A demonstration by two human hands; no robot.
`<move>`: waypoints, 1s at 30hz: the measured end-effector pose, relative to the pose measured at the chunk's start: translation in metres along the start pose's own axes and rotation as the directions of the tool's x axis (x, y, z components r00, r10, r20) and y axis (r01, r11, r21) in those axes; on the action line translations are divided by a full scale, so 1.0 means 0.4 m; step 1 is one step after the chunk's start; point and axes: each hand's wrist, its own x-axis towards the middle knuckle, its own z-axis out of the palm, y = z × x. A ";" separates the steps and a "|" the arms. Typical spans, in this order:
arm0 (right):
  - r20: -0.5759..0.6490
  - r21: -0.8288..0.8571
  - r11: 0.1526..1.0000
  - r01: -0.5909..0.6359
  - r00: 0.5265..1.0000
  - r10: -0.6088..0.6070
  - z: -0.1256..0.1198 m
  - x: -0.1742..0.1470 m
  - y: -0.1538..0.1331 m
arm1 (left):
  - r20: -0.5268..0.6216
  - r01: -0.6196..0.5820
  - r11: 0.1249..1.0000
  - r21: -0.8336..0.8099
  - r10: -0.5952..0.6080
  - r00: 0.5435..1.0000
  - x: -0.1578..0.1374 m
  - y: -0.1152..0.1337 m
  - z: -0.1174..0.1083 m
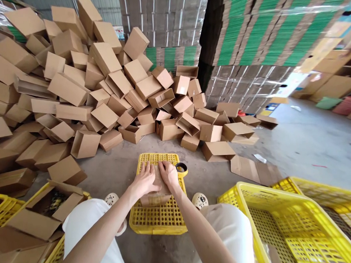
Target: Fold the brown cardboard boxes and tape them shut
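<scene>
A small cardboard box (pixel 156 199) lies on an upturned yellow plastic crate (pixel 169 218) between my knees, and clear tape shows shiny on its top. My left hand (pixel 147 178) rests on the box's left top side with its fingers spread. On the right top edge lies my right hand (pixel 169 176), its fingers stretched forward and close together. A roll of tape with a dark rim (pixel 181 168) is at the crate's right edge, just beside my right hand.
A large heap of open cardboard boxes (pixel 108 116) fills the far left and middle. Yellow crates (pixel 243 207) stand at my right. At my left, an open box (pixel 34 223) sits on a crate. Stacked flat cardboard (pixel 247 34) rises behind. A flattened box (pixel 253 170) lies on the floor.
</scene>
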 end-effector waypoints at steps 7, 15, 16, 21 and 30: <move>-0.001 -0.005 1.000 0.007 1.000 -0.007 -0.004 -0.004 -0.005 | 0.052 0.019 0.999 -0.028 -0.018 0.999 -0.024 0.011 -0.009; -0.007 -0.016 1.000 0.009 1.000 -0.009 -0.005 -0.009 -0.006 | 0.039 0.002 1.000 -0.020 -0.001 0.999 -0.045 0.013 0.006; -0.006 -0.017 1.000 0.010 1.000 -0.010 -0.004 -0.008 -0.006 | 0.030 -0.002 1.000 -0.007 0.002 1.000 -0.047 0.012 0.010; -0.003 -0.025 1.000 0.012 1.000 -0.012 0.002 0.000 -0.003 | -0.053 -0.049 0.998 -0.037 0.047 0.997 -0.059 -0.011 0.017; -0.003 -0.042 0.999 0.023 1.000 -0.023 0.007 0.008 0.006 | -0.127 -0.029 0.999 -0.034 0.024 0.992 -0.029 -0.012 -0.005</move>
